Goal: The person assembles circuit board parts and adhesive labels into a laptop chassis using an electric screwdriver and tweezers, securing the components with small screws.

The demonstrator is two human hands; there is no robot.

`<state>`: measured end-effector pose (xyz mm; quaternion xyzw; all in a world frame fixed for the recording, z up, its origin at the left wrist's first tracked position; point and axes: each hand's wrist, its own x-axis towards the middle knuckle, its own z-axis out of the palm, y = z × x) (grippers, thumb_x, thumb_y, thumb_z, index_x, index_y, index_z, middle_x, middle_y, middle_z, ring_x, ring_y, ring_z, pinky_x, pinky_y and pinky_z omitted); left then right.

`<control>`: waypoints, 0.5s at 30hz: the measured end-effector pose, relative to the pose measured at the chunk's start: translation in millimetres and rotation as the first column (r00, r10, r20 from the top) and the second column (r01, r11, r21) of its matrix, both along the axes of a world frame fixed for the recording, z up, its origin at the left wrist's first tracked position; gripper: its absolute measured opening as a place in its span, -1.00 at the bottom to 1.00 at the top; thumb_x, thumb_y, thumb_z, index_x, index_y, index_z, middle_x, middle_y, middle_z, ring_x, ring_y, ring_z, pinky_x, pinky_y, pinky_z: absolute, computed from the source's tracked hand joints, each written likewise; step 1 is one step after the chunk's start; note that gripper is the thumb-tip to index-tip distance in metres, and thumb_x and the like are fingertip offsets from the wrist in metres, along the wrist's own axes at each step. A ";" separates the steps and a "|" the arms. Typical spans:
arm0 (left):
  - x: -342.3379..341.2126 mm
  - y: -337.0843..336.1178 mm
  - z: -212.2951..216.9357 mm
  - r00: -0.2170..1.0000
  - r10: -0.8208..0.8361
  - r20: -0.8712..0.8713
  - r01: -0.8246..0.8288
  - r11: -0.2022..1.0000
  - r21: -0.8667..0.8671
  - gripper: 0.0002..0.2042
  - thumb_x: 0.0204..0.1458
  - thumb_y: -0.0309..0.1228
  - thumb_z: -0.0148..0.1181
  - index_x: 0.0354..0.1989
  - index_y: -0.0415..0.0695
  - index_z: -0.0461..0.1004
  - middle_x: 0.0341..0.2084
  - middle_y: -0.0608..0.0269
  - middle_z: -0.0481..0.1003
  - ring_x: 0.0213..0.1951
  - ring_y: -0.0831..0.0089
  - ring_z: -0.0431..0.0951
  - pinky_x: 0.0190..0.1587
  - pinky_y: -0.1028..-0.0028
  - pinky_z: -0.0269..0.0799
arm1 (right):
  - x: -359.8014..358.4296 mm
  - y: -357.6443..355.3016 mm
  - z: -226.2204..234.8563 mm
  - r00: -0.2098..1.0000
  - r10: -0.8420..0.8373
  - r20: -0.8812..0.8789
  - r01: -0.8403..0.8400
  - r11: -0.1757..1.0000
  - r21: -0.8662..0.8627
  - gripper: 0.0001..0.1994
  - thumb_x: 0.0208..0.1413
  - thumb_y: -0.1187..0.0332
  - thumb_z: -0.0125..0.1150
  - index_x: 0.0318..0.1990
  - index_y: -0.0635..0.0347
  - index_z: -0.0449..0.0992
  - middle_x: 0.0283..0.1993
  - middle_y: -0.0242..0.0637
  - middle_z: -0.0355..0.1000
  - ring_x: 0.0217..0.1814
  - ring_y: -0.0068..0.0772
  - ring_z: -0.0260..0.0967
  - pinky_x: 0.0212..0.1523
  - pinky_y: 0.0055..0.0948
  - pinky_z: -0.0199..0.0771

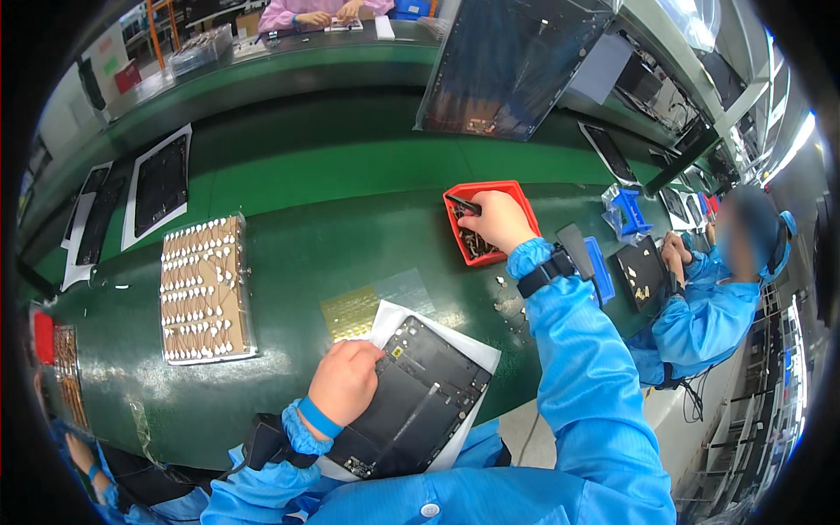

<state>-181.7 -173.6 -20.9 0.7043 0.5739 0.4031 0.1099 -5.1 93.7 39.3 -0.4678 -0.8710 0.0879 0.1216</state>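
In front of me a black tablet back shell (420,394) lies at a slant on a white sheet (484,350). My left hand (344,383) is closed at its upper left edge, fingertips curled against the shell's rim; what lies under them is hidden. My right hand (500,222) reaches into a red bin (522,199), closed around a slim black tool (464,205) whose exact kind I cannot make out. Small dark parts (475,244) fill the bin, partly covered by the hand.
A tray of white-tipped wired parts (206,293) stands at left. Yellowish film (348,313) lies beyond the shell. A bagged dark panel (516,70) rises at the back. Black panels (162,184) lie far left. At right, a co-worker (717,306) sits near a blue tray (598,269).
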 end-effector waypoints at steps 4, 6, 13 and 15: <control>-4.5 -4.7 2.9 0.999 -0.020 0.029 0.020 0.999 -0.024 -0.80 -0.30 -0.66 0.11 -0.42 -0.18 0.43 -0.43 0.14 0.44 -0.33 0.14 0.43 -0.25 0.31 0.38 | -11.6 9.4 -6.8 0.997 -0.032 0.071 0.038 0.996 -0.081 -0.79 -0.24 0.27 0.31 -0.46 0.20 0.53 -0.44 -0.07 0.44 -0.31 -0.05 0.39 -0.27 -0.16 0.36; -8.5 -9.5 4.6 0.999 -0.020 0.038 0.022 0.999 -0.042 -0.79 -0.30 -0.66 0.11 -0.41 -0.18 0.43 -0.43 0.14 0.44 -0.33 0.14 0.43 -0.25 0.31 0.38 | -16.2 5.4 -6.3 0.991 -0.027 0.128 0.036 0.997 -0.073 -0.80 -0.24 0.28 0.28 -0.45 0.19 0.53 -0.44 -0.08 0.44 -0.31 -0.05 0.39 -0.26 -0.15 0.37; -14.6 -18.9 18.2 0.998 -0.011 0.055 0.014 0.998 -0.061 -0.77 -0.29 -0.64 0.12 -0.37 -0.16 0.43 -0.41 0.15 0.43 -0.31 0.15 0.41 -0.23 0.31 0.37 | -6.9 -15.5 21.3 0.991 -0.074 -0.112 0.086 0.991 0.104 -0.85 -0.21 0.39 0.17 -0.44 0.26 0.47 -0.49 -0.04 0.41 -0.38 -0.05 0.40 -0.32 -0.19 0.39; -20.2 -21.9 13.2 0.999 -0.004 0.035 0.007 0.998 -0.066 -0.74 -0.29 -0.63 0.13 -0.33 -0.15 0.43 -0.39 0.14 0.43 -0.29 0.14 0.41 -0.22 0.31 0.36 | -10.7 -33.0 31.4 0.976 -0.041 -0.215 0.025 0.997 -0.077 -0.80 -0.21 0.41 0.19 -0.36 0.26 0.46 -0.47 -0.04 0.43 -0.35 -0.15 0.45 -0.28 -0.20 0.40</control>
